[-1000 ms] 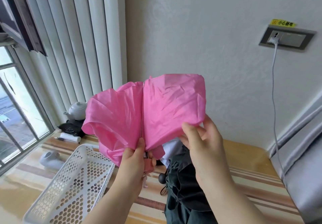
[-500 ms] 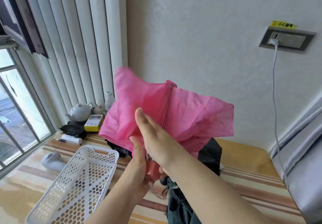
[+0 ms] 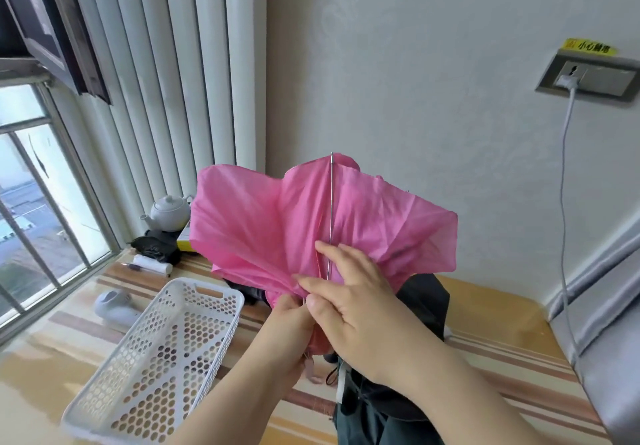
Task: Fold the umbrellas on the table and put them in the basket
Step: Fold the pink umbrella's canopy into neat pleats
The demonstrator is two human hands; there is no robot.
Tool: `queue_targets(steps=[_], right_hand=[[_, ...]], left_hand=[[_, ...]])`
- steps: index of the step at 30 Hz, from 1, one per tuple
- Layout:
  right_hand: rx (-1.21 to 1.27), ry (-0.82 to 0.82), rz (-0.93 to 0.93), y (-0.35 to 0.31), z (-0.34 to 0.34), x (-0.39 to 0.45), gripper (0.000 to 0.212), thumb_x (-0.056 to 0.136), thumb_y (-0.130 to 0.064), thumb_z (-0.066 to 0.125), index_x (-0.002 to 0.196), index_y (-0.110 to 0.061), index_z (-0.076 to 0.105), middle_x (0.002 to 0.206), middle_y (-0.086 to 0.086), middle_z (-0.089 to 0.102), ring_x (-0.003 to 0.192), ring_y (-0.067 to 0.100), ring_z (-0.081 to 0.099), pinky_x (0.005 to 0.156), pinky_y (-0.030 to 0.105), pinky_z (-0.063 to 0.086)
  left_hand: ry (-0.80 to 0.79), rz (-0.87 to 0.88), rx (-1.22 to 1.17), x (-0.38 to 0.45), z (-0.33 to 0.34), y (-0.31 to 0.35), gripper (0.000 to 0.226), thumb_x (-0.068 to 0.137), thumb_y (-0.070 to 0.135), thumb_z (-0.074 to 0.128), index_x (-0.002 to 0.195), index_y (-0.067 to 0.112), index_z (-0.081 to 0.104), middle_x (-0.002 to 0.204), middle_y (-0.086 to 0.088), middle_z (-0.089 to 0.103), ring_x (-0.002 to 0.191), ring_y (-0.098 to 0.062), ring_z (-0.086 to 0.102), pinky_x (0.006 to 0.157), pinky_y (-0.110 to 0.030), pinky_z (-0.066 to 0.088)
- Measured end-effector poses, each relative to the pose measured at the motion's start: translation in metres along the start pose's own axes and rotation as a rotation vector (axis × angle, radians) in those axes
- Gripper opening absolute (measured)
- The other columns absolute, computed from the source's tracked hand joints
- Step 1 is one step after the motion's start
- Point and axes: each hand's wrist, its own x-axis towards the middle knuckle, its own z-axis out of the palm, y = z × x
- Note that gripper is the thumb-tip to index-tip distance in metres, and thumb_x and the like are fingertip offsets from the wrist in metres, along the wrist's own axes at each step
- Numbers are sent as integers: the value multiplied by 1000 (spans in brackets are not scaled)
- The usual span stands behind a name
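A pink umbrella [image 3: 263,226] is held upright above the table, its loose canopy spread and a thin metal rib standing up through the middle. My left hand [image 3: 289,332] grips its lower end from below. My right hand [image 3: 349,292] lies on the fabric at the rib, its fingers pinching the folds. A dark umbrella [image 3: 426,302] lies on the table behind and under my hands, partly hidden. The white perforated basket [image 3: 214,292] stands to the left with nothing in it.
At the back left of the striped table [image 3: 491,351] are a white teapot [image 3: 169,212], a black bundle [image 3: 156,245], a yellow box and a white roll. A white device [image 3: 114,304] lies near the window. A cable [image 3: 566,202] hangs from the wall socket.
The pink umbrella has turned in my hands and its canopy now spreads wider with the rib upright. My right hand went from the canopy's right edge to the centre folds.
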Motion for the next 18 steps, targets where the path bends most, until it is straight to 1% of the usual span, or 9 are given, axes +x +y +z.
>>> queue_targets(steps=[2, 4, 6, 9, 11, 12, 14, 16, 18], right_hand=[[-12, -19, -11, -3, -2, 2, 57, 92, -53, 15, 140, -42, 44, 159, -17, 4, 145, 13, -5, 121, 38, 1], [14, -67, -44, -7, -6, 2, 47, 99, -49, 24, 141, -43, 42, 158, -22, 3, 146, 13, -4, 121, 42, 3], [128, -17, -103, -9, -18, -3, 48, 97, -50, 28, 143, -42, 39, 157, -23, 8, 146, 6, 4, 121, 34, 10], [163, 532, -79, 17, -43, -17, 49, 94, -42, 43, 139, -22, 47, 138, -6, 42, 126, -4, 37, 106, 6, 27], [189, 893, 156, 51, -61, -29, 48, 90, -37, 55, 132, -14, 49, 120, -4, 49, 107, 2, 49, 95, 11, 39], [279, 915, 330, 68, -66, -33, 50, 90, -38, 60, 132, -16, 47, 118, -5, 49, 104, 6, 51, 93, 19, 44], [440, 717, 612, 93, -68, -37, 59, 87, -41, 65, 137, -20, 41, 121, -5, 51, 108, 13, 54, 91, 31, 45], [500, 598, 659, 100, -59, -39, 63, 83, -44, 66, 137, -23, 41, 121, -7, 53, 108, 14, 56, 87, 30, 44], [499, 635, 614, 93, -46, -41, 52, 82, -40, 68, 128, -26, 46, 113, -6, 56, 97, 9, 58, 77, 22, 44]], left_hand=[[18, 16, 61, 0, 3, -5, 13, 79, 15, 54, 71, 4, 56, 53, -9, 54, 40, -18, 53, 35, -22, 34], [0, -17, -6, -1, 1, -10, 24, 97, 8, 45, 76, 13, 53, 63, -3, 56, 42, -4, 58, 39, -21, 44], [-30, -68, -105, 1, 2, -9, 26, 94, 16, 50, 70, 13, 59, 62, -5, 58, 45, -9, 59, 47, -21, 49], [-90, -100, -272, 7, -8, -4, 30, 79, 33, 59, 59, 10, 59, 56, -10, 46, 42, -19, 45, 40, -27, 42], [-87, -159, -399, 12, -18, -6, 28, 82, 30, 56, 67, 7, 50, 54, -8, 41, 38, -16, 40, 34, -25, 38], [-94, -180, -446, 13, -22, -6, 28, 82, 29, 55, 70, 7, 46, 54, -6, 40, 37, -15, 39, 33, -24, 37], [-126, -211, -490, 13, -27, -6, 33, 78, 32, 64, 67, 9, 44, 53, -4, 38, 36, -13, 38, 33, -21, 36], [-172, -224, -509, 11, -27, -3, 46, 56, 31, 89, 58, 10, 49, 53, -2, 36, 37, -12, 37, 33, -20, 36], [-184, -232, -563, 8, -24, -2, 53, 30, 21, 98, 53, 11, 51, 54, -2, 36, 37, -11, 36, 32, -22, 35]])
